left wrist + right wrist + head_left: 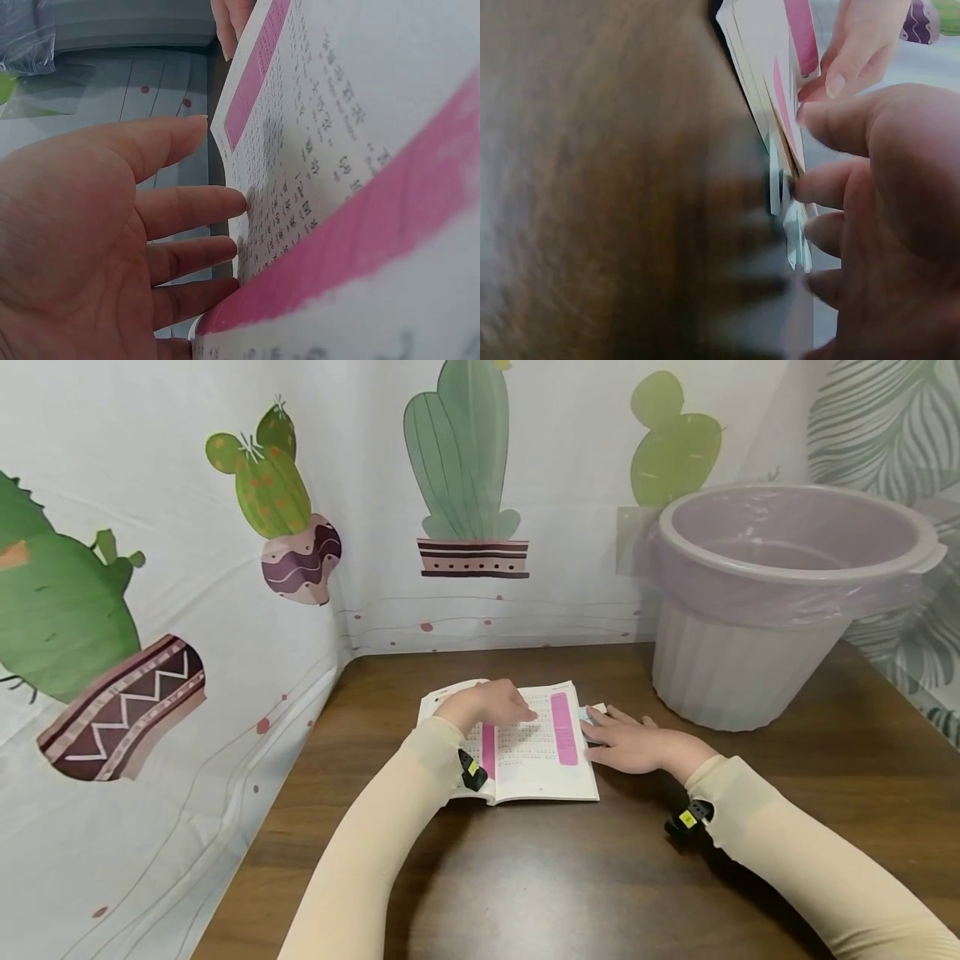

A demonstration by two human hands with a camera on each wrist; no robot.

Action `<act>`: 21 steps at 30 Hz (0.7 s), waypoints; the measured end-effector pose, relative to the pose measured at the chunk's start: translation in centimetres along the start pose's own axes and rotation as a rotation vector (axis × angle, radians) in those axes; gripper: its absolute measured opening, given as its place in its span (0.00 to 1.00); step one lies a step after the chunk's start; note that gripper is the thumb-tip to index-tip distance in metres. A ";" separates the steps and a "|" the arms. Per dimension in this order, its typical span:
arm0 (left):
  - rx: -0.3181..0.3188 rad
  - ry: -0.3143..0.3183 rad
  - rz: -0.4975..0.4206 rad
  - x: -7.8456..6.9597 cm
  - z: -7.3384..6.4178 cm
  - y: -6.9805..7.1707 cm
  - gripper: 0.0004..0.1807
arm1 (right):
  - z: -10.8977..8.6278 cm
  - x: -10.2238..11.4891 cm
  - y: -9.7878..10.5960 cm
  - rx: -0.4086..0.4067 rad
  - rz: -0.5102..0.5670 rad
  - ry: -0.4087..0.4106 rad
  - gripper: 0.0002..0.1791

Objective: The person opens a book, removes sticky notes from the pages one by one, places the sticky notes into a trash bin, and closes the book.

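Note:
An open book (532, 781) lies on the brown table, its pages printed with small characters and pink bands. My left hand (491, 703) is over the book, and in the left wrist view its fairly straight fingers (191, 212) touch the printed page (259, 169). At the book's right edge is my right hand (633, 745), its fingers spread. Pale blue-green slips (791, 240) stick out from that edge, beside the right fingertips in the right wrist view; what they are is unclear. Part of the slips is hidden under the hand in the head view.
A large lilac-and-white bin (742, 668) with a plastic liner stands at the table's back right. Behind the table (525, 893) hangs a white curtain (360, 468) printed with cacti. Small black devices (472, 771) are strapped to both wrists.

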State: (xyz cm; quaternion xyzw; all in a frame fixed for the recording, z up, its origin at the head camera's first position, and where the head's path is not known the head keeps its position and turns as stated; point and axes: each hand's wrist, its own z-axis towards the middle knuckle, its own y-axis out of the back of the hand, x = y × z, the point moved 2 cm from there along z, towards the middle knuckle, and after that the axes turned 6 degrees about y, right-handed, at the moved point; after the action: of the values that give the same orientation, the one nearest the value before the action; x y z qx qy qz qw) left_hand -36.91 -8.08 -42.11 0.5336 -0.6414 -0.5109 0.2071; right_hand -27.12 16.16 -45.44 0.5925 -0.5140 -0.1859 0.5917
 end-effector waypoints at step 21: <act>-0.056 0.006 -0.058 0.4 -0.6 -0.1 0.29 | 1.8 1.6 1.0 -0.123 0.403 0.252 0.25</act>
State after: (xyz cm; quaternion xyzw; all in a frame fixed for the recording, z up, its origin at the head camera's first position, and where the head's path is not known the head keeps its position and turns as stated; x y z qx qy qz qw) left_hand -36.47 -8.70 -42.09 0.5477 -0.6103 -0.5328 0.2089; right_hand -28.36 14.12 -44.34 0.4594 -0.5319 -0.0195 0.7111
